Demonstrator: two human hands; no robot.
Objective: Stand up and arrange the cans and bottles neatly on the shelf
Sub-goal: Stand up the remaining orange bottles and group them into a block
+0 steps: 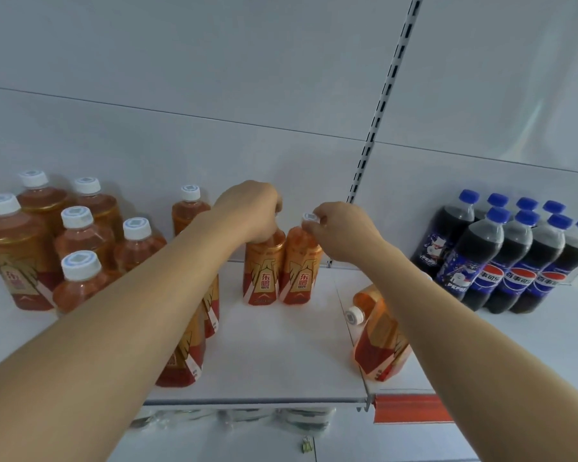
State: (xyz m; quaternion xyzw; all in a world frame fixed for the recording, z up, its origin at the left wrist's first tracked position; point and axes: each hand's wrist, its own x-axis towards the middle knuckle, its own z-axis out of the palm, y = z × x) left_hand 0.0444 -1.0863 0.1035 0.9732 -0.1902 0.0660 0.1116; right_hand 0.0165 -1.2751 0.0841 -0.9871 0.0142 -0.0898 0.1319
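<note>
**Two orange drink bottles held upright at mid-shelf, one more lying on its side**

A white shop shelf [281, 355] is seen from above, with both bare arms stretched forward. The left hand [251, 211] is curled over the top of an upright orange energy-drink bottle [262, 271], whose cap is hidden beneath the fingers. The right hand [344, 231] pinches the white cap of a second upright orange bottle [301, 271] just beside the first; the two bodies appear to touch or nearly touch, labels facing the viewer.

The relation that matters for the coming move is judged to be the fallen orange bottle [377, 335]. It lies on its side, nearer the viewer and to the right of the held pair, directly beneath the right forearm. Its long axis runs roughly front to back, tilted, with the white cap pointing up-left towards the pair. The right hand is the nearer one, though it must first be drawn back.

To the left, a cluster of upright orange bottles [80, 245] with white caps is loosely grouped. Two more upright orange bottles [187, 345] stand partly hidden under the left forearm, close to the shelf's front edge, where they could be knocked by that arm. At far right, a tidy block of Pepsi bottles [514, 258] with blue caps stands well apart. A slotted upright rail [381, 115] divides the back panel.
</note>
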